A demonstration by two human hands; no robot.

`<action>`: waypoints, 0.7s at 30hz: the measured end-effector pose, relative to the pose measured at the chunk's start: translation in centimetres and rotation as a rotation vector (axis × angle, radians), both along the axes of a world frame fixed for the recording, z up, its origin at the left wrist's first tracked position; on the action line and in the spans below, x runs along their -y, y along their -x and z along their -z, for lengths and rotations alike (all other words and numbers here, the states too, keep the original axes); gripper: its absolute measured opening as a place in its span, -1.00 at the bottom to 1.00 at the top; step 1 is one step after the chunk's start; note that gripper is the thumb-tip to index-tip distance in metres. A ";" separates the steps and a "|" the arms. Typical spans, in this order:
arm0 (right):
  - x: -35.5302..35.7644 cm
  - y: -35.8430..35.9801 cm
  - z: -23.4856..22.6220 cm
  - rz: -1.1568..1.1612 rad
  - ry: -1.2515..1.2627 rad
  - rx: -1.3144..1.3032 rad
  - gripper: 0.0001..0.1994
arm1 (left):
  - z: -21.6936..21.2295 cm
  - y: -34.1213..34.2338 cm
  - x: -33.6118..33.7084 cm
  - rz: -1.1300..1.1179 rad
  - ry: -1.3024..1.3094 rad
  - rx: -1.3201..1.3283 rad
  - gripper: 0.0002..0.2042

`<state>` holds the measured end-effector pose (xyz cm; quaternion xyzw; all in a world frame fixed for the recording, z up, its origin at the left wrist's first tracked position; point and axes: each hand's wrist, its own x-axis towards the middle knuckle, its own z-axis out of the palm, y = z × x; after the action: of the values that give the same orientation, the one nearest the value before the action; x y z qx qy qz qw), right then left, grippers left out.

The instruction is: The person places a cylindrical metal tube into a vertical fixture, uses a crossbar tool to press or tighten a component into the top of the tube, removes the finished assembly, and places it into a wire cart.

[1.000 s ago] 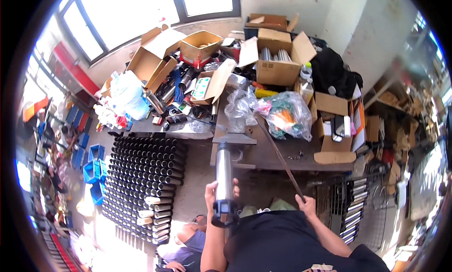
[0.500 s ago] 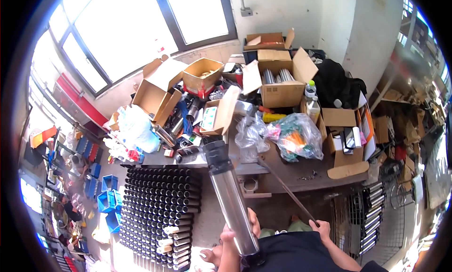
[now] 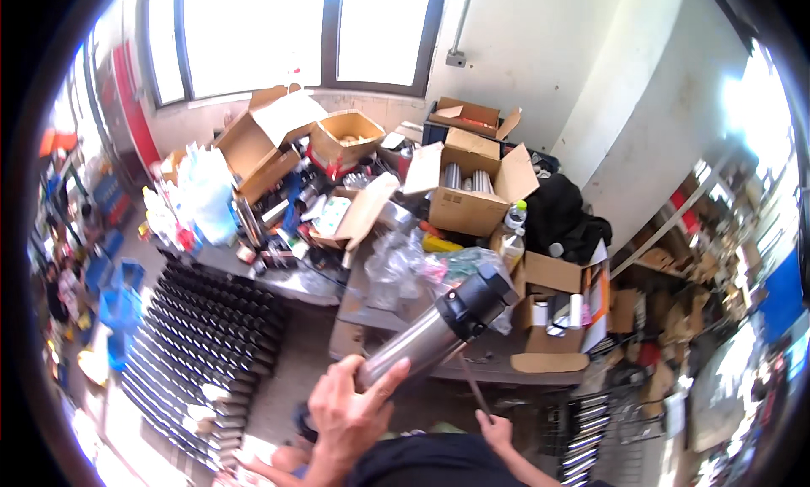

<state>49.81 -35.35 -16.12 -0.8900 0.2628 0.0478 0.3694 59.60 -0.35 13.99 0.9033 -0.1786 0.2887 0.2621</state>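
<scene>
My left hand is wrapped round the lower part of a shiny metal cylinder with a black collar and cap. The cylinder leans up and to the right, its capped end in front of the bench. Low on the right, my right hand is closed round one end of a thin metal rod. The rod slants up to the left, and its far end passes behind the cylinder. Left of my left hand stand many black-ended tubes in slanting rows.
On the bench lie clear plastic bags, bottles and an open carton holding metal tubes. A smaller open box sits at its right end. Blue bins stand far left, a wire rack low on the right.
My left hand has swung the cylinder's capped end from the left over to the right. My right hand still grips the rod. The whole view has shifted and turned.
</scene>
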 end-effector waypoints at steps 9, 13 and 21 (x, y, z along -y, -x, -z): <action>3.4 -0.6 2.7 -0.009 0.016 -0.079 -0.34 | -1.3 1.6 1.2 -0.032 -0.105 -0.033 -0.34; 4.1 -0.1 3.6 0.006 0.008 -0.024 -0.39 | 1.0 1.2 0.5 0.250 0.611 -0.559 -0.10; 2.8 -0.1 3.1 0.009 -0.078 -0.077 -0.33 | 7.1 -1.9 3.1 0.525 2.162 -0.919 -0.32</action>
<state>49.90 -38.16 -19.25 -0.8712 0.2788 0.0905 0.3939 61.46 -3.47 6.93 0.1710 0.0876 -0.1216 0.9738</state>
